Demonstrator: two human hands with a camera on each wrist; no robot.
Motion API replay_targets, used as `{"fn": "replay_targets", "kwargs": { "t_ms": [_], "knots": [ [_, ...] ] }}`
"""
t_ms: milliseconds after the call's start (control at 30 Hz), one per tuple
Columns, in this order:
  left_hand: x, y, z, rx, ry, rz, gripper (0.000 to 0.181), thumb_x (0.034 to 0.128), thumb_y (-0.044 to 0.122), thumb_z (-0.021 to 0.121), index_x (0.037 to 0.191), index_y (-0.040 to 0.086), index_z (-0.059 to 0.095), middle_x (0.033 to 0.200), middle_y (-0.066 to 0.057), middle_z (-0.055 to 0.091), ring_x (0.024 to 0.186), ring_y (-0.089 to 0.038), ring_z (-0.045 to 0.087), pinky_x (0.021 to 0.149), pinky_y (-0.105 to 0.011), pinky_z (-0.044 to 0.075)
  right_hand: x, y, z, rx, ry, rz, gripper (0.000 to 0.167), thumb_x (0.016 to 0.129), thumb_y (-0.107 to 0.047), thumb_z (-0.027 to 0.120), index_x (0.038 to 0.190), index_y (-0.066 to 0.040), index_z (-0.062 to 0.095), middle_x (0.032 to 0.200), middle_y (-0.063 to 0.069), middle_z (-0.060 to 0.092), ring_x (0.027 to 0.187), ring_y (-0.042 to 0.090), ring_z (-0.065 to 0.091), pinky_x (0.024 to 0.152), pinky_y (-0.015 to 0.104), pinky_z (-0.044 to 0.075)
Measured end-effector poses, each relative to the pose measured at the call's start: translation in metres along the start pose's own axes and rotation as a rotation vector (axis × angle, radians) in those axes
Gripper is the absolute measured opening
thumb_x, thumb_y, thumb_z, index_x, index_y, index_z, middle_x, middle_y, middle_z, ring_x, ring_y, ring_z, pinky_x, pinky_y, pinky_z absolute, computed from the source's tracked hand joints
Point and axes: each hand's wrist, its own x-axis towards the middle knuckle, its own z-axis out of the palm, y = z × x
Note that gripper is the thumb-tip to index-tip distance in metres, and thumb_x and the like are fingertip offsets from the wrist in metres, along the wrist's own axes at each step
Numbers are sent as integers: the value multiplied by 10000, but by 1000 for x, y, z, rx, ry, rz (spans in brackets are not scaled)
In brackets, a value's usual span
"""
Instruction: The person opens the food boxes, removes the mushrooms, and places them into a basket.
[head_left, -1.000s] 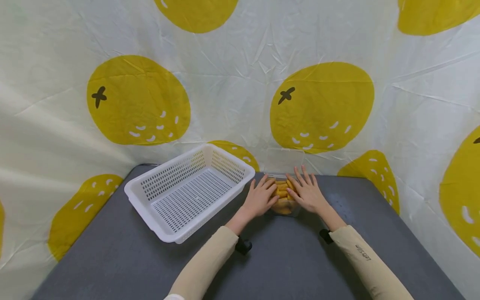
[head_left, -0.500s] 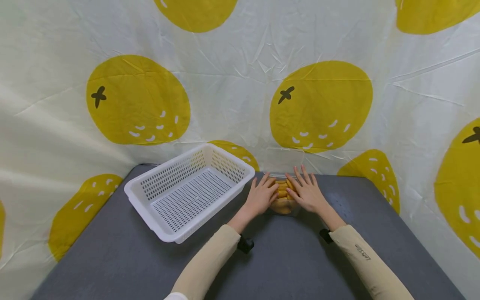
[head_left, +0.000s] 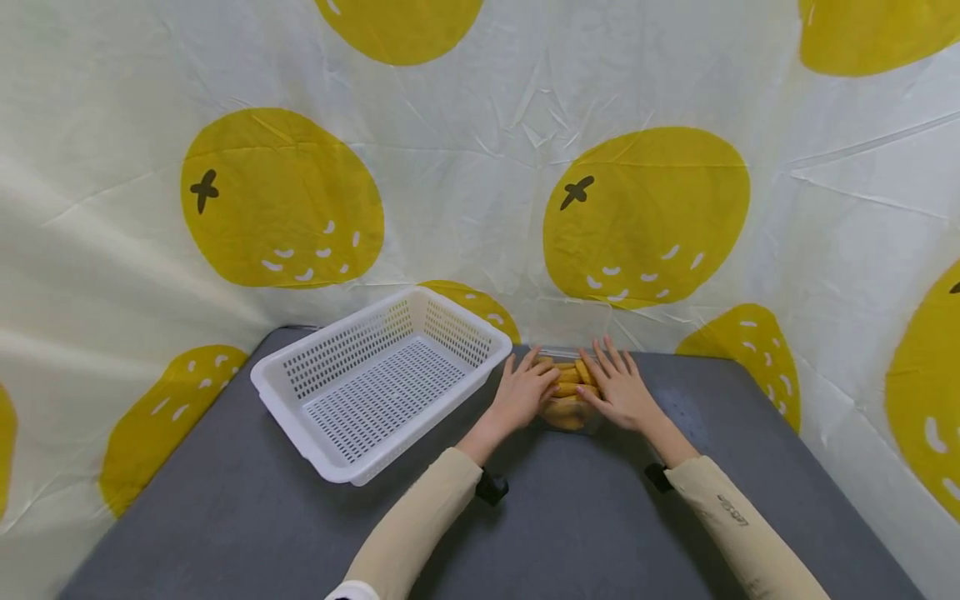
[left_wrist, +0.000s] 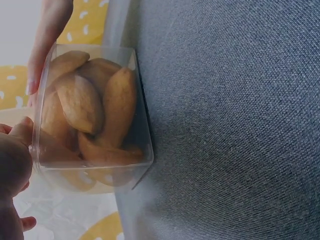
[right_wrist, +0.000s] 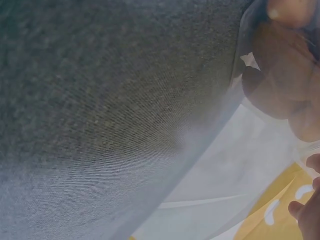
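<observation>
A clear plastic box (head_left: pixel 567 425) full of oblong yellow-brown pieces (head_left: pixel 567 390) sits at the back of the table; their exact kind is hard to tell. My left hand (head_left: pixel 519 395) lies over the box's left rim, its fingers spread and reaching in at the pieces. Over the right rim is my right hand (head_left: pixel 621 392), fingers extended away from me and thumb side toward the pieces. Through the box wall in the left wrist view, several smooth brown pieces (left_wrist: pixel 80 102) lie stacked at different angles. Only fingertips of the right hand (right_wrist: pixel 310 210) show in the right wrist view.
Left of the box stands a white perforated plastic basket (head_left: pixel 382 400), with nothing in it. A see-through panel, perhaps the lid, rises behind the box. The grey table (head_left: pixel 570 517) ends at a white curtain (head_left: pixel 465 200) with yellow fruit prints.
My right hand has shifted slightly to the right and down, showing more of the yellow-brown pieces. The left hand stays nearly in place. The basket stays put; the head view tilts slightly.
</observation>
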Motion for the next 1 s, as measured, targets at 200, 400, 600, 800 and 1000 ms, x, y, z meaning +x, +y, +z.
{"fn": "replay_targets", "kwargs": {
  "t_ms": [200, 400, 600, 800, 1000],
  "knots": [
    [5, -3, -9, 25, -127, -15, 324, 867, 431, 472, 1115, 261, 595, 1290, 79, 517, 1344, -216, 277, 1011, -562, 271, -1, -1, 1, 32, -8, 5, 684, 889, -512, 391, 1424, -122, 220, 1481, 184, 136, 1382, 344, 24, 1055, 580, 61],
    [12, -7, -14, 30, -223, -17, 341, 796, 462, 524, 1052, 269, 639, 1338, 59, 470, 1372, -206, 205, 1022, -566, 247, -2, -2, 3, 23, -18, 1, 684, 897, -520, 363, 1426, -113, 212, 1481, 190, 131, 1383, 337, 20, 1049, 579, 74],
    [9, -7, -9, 123, -155, 65, 293, 807, 457, 496, 1019, 301, 624, 1287, 56, 508, 1354, -215, 253, 1011, -539, 293, -2, -1, 3, 14, -19, 0, 688, 899, -523, 353, 1426, -105, 209, 1480, 193, 134, 1383, 337, 16, 1040, 585, 90],
    [6, -7, -4, 235, -51, 122, 316, 844, 462, 449, 1103, 329, 573, 1239, 54, 528, 1320, -216, 320, 1015, -486, 321, -1, 0, 2, 22, -26, 12, 709, 890, -533, 367, 1429, -107, 194, 1483, 186, 120, 1383, 341, 10, 1047, 586, 72],
    [5, -4, -7, 271, 9, 159, 276, 894, 415, 450, 1126, 299, 544, 1192, 27, 568, 1277, -229, 381, 1010, -488, 328, -2, -2, 0, 45, -25, 20, 725, 874, -541, 397, 1428, -114, 204, 1481, 186, 123, 1381, 346, 20, 1051, 582, 58]
  ]
}}
